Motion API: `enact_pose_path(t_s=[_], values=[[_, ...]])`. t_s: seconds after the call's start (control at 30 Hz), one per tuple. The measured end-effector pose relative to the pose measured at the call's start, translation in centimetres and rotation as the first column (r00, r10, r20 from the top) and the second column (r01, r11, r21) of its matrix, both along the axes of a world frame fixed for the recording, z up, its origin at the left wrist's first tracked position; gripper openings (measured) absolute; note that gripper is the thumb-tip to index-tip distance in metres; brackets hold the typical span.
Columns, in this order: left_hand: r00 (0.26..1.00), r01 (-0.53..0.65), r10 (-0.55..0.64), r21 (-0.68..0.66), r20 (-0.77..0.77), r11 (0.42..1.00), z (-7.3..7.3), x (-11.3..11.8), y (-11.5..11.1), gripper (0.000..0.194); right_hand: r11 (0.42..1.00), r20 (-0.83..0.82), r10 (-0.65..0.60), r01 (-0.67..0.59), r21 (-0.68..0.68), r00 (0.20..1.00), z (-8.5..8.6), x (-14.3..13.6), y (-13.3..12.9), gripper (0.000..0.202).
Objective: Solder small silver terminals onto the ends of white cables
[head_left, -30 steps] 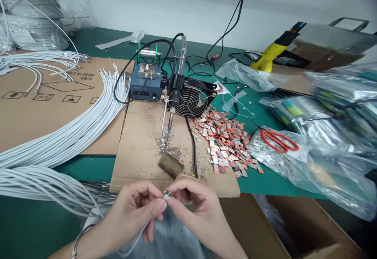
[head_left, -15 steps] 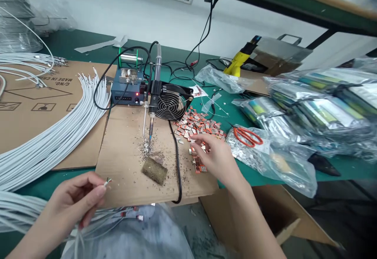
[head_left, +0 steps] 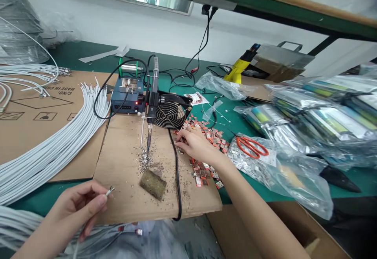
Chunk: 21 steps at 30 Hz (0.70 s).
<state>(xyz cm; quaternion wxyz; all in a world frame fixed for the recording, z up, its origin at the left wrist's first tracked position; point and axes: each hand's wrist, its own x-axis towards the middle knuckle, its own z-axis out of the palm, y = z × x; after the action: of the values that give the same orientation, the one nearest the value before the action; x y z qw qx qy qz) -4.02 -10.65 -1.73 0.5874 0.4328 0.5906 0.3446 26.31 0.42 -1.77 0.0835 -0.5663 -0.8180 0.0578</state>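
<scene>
My left hand (head_left: 79, 208) is closed in a pinch on a white cable (head_left: 109, 191), whose stripped end with fine dark and light wires sticks out past the thumb. My right hand (head_left: 193, 143) reaches over the left edge of a heap of small orange-and-silver connectors (head_left: 213, 133). Its thumb and fingertips are drawn together; whatever they pinch is too small to make out. More connectors (head_left: 202, 172) lie just below that wrist. A soldering iron (head_left: 151, 106) stands tip-down in a holder, between my two hands, above a worn brown sponge (head_left: 153, 184).
A blue soldering station (head_left: 125, 98), solder spool (head_left: 129, 68) and black fan (head_left: 171, 112) stand behind the cardboard (head_left: 123, 165). A black cord (head_left: 177, 172) crosses it. White cables (head_left: 59, 145) lie left. Orange-handled scissors (head_left: 251, 147) rest on a plastic bag; a yellow heat gun (head_left: 240, 66) is behind.
My right hand has moved left and away from me, from above the near connectors to the heap's left edge, its fingers drawing together. My left hand still holds the cable. The view has tilted slightly up.
</scene>
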Motion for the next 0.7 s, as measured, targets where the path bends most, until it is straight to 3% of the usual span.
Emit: enact_pose_path(t_s=[0.3, 0.7], values=[[0.984, 0.157, -0.151, 0.052, -0.097, 0.986, 1.1, 1.8, 2.3, 0.033, 0.995, -0.009, 0.098, -0.098, -0.023, 0.995, 0.6, -0.1, 0.3, 0.005], [0.926, 0.364, -0.356, 0.047, -0.124, 0.93, -0.5, 1.1, 3.8, 0.03, 0.99, 0.013, 0.138, -0.138, -0.004, 0.99, 0.7, -0.1, 0.3, 0.005]])
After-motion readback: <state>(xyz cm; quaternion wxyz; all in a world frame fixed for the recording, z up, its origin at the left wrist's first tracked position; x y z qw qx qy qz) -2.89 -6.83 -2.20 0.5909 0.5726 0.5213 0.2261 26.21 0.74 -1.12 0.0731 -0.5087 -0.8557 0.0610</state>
